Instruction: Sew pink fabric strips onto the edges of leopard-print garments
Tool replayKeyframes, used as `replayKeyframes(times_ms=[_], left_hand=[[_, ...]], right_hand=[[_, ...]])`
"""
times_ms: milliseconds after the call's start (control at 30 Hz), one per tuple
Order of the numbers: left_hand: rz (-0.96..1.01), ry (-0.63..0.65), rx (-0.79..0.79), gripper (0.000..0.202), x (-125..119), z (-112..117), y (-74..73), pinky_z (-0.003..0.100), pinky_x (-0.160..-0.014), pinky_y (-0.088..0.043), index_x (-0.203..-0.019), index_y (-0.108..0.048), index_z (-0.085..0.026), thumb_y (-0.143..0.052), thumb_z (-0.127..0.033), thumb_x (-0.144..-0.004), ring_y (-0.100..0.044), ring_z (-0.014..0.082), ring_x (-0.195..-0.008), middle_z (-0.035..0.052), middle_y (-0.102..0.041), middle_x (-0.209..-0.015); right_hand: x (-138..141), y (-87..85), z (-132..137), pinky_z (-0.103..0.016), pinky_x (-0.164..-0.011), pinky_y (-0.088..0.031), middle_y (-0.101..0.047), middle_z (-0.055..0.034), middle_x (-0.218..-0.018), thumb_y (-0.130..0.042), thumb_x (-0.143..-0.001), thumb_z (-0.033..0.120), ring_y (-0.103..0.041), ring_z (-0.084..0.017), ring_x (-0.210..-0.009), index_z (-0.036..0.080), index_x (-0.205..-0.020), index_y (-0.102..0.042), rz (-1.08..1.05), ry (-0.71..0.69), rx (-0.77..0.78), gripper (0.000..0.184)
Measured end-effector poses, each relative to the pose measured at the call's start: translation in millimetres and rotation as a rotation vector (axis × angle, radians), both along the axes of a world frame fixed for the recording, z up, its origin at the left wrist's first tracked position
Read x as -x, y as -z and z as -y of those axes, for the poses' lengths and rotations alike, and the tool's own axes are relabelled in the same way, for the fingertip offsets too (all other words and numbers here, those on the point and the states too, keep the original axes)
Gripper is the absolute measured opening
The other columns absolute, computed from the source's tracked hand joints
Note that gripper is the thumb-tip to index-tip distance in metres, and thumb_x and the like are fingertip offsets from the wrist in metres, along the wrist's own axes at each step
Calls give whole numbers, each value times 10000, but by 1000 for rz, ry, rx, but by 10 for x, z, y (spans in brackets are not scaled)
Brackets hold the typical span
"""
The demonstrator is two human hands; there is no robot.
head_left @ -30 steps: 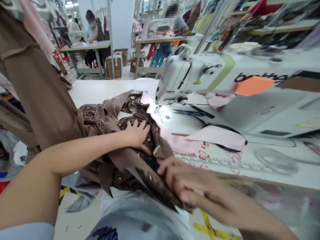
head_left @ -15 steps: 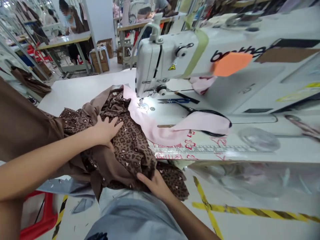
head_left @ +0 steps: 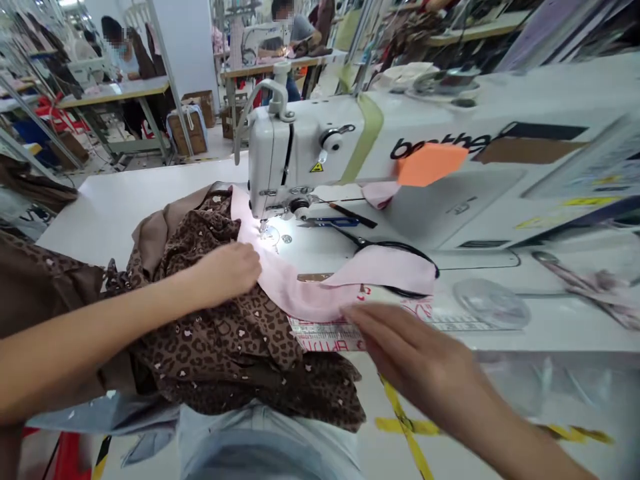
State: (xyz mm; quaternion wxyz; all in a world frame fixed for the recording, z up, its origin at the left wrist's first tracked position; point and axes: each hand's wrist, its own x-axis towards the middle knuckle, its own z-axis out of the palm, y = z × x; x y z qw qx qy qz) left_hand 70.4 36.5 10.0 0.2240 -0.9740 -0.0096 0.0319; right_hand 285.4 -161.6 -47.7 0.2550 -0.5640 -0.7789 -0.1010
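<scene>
My left hand (head_left: pixel 230 270) lies on the leopard-print fabric (head_left: pixel 220 340), fingers together and bent against the cloth, just left of the pink fabric strip (head_left: pixel 350 287). That strip runs from under the presser foot (head_left: pixel 263 223) of a white Brother industrial sewing machine (head_left: pixel 270 153). Motion blurs my right hand (head_left: pixel 410 353), which hovers over the table's near edge, just below the strip. It holds nothing, and its fingers are apart. Brown cloth (head_left: pixel 40 287) hangs at the far left.
Blue-handled scissors (head_left: pixel 330 222) and black-handled snips lie behind the strip on the white sewing table (head_left: pixel 125 227). A clear plastic disc (head_left: pixel 490 303) sits to the right. Co-workers sit at tables in the background. Yellow floor tape (head_left: pixel 405 427) shows below.
My right hand has moved off the leopard fabric toward the right, over the table edge. My left hand has shifted nearer the needle. The view has turned, moving the machine leftward.
</scene>
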Motion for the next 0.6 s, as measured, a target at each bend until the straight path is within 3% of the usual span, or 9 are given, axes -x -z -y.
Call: replayKeyframes(times_ms=[100,200,300,400,467,600], left_hand=[[93,95,6,134,-114,136,205,301,-651,-465,-854,-583,-83,-454,-64,-825,-569,192,-746,95,-614,-826],[236,88,35,164,-142,75,324,290,-587,-471,-743,-550,-107,-426,-81,-846,-555,171,-651,63,-593,-718],[447,115,133,192,-81,-64,331,288,-705,-506,-738,-528,-110,-385,-83,-863,-577,163,-756,72,-609,-767],[487,157,241,185,10,-176,316,298,-854,-494,-826,-534,-85,-356,-37,-837,-566,171,-931,105,-619,-908],[404,149,295,185,46,-205,329,316,-883,-491,-898,-534,-69,-369,-45,-819,-550,185,-982,126,-606,-996],[346,3,381,340,25,-143,408,410,-962,-446,-1099,-496,-44,-483,-206,-801,-476,262,-1121,172,-524,-1170]], right_hand=[[-325,-15,-380,-455,-853,-464,-575,-184,-1138,-391,-847,76,-504,-308,-1098,51,-1130,-536,282,-27,-38,319],[-408,-60,-617,-435,-820,-477,-621,-162,-1019,-377,-862,106,-564,-290,-975,83,-981,-585,306,-48,-15,241],[-313,-238,-593,-344,-671,-507,-646,-86,-834,-360,-895,179,-612,-221,-766,180,-835,-554,80,-70,93,203],[-147,-389,-436,-221,-437,-430,-577,-3,-638,-340,-923,253,-540,-122,-509,216,-766,-479,-203,-98,278,212],[-56,-366,-383,-233,-480,-453,-586,-26,-720,-365,-918,315,-561,-136,-588,203,-850,-504,-189,-78,251,190],[-37,-128,-517,-394,-758,-482,-540,-173,-1044,-392,-901,346,-523,-262,-948,98,-1057,-531,-9,-26,90,325]])
